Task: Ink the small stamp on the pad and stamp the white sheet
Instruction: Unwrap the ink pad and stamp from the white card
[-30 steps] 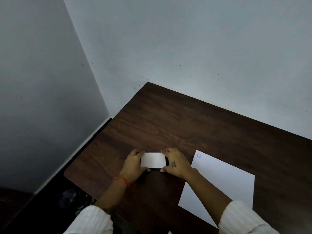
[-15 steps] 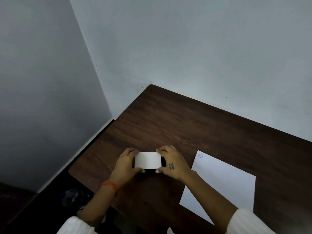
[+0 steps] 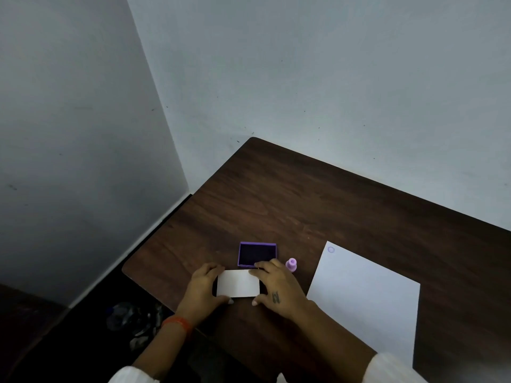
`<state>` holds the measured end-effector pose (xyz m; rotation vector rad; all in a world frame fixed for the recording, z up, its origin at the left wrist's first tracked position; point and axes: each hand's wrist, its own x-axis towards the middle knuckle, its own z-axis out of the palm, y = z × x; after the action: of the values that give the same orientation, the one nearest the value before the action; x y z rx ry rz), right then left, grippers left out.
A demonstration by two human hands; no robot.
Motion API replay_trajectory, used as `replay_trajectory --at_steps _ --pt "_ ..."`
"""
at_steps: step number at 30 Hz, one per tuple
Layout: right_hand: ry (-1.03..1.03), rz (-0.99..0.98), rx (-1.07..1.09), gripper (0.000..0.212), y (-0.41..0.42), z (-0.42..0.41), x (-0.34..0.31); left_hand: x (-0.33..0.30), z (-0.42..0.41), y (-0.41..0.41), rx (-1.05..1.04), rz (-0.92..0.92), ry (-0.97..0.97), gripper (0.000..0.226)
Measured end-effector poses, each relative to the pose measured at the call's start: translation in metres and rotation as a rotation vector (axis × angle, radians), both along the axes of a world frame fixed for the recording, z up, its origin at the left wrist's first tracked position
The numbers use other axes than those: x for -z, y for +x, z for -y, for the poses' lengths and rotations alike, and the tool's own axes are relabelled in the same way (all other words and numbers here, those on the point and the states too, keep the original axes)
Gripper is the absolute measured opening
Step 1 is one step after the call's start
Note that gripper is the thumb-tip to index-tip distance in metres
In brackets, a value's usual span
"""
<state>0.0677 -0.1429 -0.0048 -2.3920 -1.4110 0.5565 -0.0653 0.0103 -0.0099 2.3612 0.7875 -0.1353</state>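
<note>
A purple ink pad (image 3: 257, 254) lies uncovered on the dark wooden table (image 3: 304, 205), its dark pad showing. Just in front of it I hold its white lid (image 3: 237, 283) between both hands: my left hand (image 3: 204, 286) grips the lid's left end, my right hand (image 3: 276, 286) its right end. A small lilac stamp (image 3: 291, 264) stands upright beside my right hand, to the right of the pad. The white sheet (image 3: 365, 297) lies at the right, with one faint round print (image 3: 331, 249) in its far left corner.
Pale walls meet in a corner behind the table. The table's left edge drops to a dark floor where some shiny clutter (image 3: 132, 319) lies. White sleeves cover both forearms; an orange band (image 3: 178, 323) is on my left wrist.
The white lid has come off the ink pad and moved toward me in both hands, uncovering the purple pad and showing the lilac stamp. The view has also shifted.
</note>
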Motion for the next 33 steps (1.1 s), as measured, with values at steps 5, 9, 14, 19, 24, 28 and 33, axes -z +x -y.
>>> replay_trajectory --at_steps 5,9,14,19,24,28,33 --pt "0.010 0.032 -0.008 0.064 -0.002 0.003 0.001 -0.001 0.000 -0.001 0.008 -0.008 0.004 0.084" --pt "0.204 0.043 0.115 0.061 0.007 0.012 -0.009 -0.005 0.004 0.001 -0.012 0.070 0.019 0.086" --pt "0.318 0.002 0.419 0.054 0.032 0.028 -0.021 -0.017 0.017 0.021 -0.012 0.211 0.027 0.078" --pt "0.216 -0.099 0.466 0.033 0.038 0.035 -0.018 -0.024 0.035 0.046 0.050 0.235 -0.004 0.072" --pt "0.153 -0.156 0.486 0.023 0.039 0.032 -0.014 -0.023 0.054 0.064 0.100 0.206 -0.059 0.065" --pt "0.174 -0.240 0.540 0.023 0.041 0.029 -0.013 -0.019 0.065 0.070 0.089 0.214 -0.108 0.057" --pt "0.334 -0.407 0.603 0.014 0.044 0.033 -0.015 -0.020 0.070 0.078 0.001 0.276 -0.231 0.049"
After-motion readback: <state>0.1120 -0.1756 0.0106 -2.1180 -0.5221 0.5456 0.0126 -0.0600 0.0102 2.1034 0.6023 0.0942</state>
